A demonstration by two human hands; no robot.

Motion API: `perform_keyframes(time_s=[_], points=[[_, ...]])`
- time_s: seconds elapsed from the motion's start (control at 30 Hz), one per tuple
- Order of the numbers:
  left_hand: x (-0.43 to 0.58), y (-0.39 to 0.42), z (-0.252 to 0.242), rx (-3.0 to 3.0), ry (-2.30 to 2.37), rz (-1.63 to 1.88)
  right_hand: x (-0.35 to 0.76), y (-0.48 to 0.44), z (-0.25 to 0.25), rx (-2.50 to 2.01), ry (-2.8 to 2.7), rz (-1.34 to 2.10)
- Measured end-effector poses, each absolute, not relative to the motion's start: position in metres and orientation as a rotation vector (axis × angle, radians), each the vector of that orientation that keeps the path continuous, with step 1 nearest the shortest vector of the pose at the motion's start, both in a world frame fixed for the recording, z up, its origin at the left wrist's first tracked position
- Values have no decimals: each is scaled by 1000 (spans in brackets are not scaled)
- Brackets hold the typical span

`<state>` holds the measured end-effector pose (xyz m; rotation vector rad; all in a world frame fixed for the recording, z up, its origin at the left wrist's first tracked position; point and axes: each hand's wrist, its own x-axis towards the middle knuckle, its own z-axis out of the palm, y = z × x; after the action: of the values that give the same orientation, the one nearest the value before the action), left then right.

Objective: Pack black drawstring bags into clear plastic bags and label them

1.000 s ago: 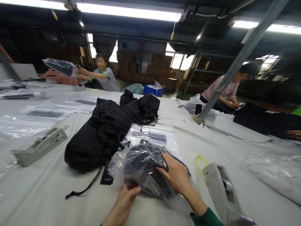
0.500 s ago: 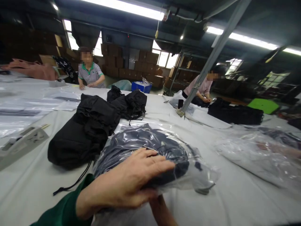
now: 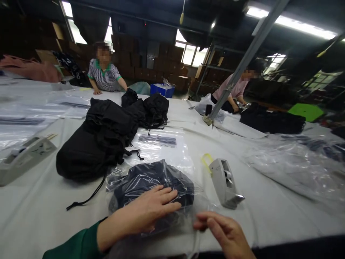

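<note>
My left hand (image 3: 157, 208) lies flat, fingers spread, on a clear plastic bag (image 3: 172, 225) with a folded dark navy item (image 3: 159, 172) inside. At the bag's right edge is my right hand (image 3: 226, 230), its fingers bent and the thumb apart from them. I see nothing gripped in it. Behind the bag lie flat clear plastic bags (image 3: 185, 147) with a printed block. Black drawstring bags (image 3: 94, 140) sit to the left, a cord trailing toward me. A grey tape dispenser (image 3: 225, 183) stands right of the bag, a yellow strip at its far end.
Another tape dispenser (image 3: 29, 154) is at the left, near flat plastic sheets (image 3: 35, 118). Loose clear plastic (image 3: 291, 165) spreads over the right side. A slanted metal post (image 3: 237, 75) rises from the table. Two co-workers stand across it, one person (image 3: 105, 77) reaching toward the black bags.
The bagged item has come down and nearer to me, uncovering the flat bags and right tape dispenser. My right hand has moved out from beneath it to the right. The far co-worker's arm now reaches out.
</note>
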<state>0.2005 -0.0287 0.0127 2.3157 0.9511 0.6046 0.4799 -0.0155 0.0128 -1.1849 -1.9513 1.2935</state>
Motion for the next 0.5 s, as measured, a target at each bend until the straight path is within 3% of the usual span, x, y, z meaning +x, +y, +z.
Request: perform_keyframes(time_s=[0.13,0.3,0.5], points=[[190,-46,18,2290,1059,608,469,42,21,-1020,-2164,808],[154,-76,-21,1971,1581,717,441,80,-17,-942,-2450,665],[123,-92,-38,1833,1531,599,457,45,-45,-994,-2493,372]])
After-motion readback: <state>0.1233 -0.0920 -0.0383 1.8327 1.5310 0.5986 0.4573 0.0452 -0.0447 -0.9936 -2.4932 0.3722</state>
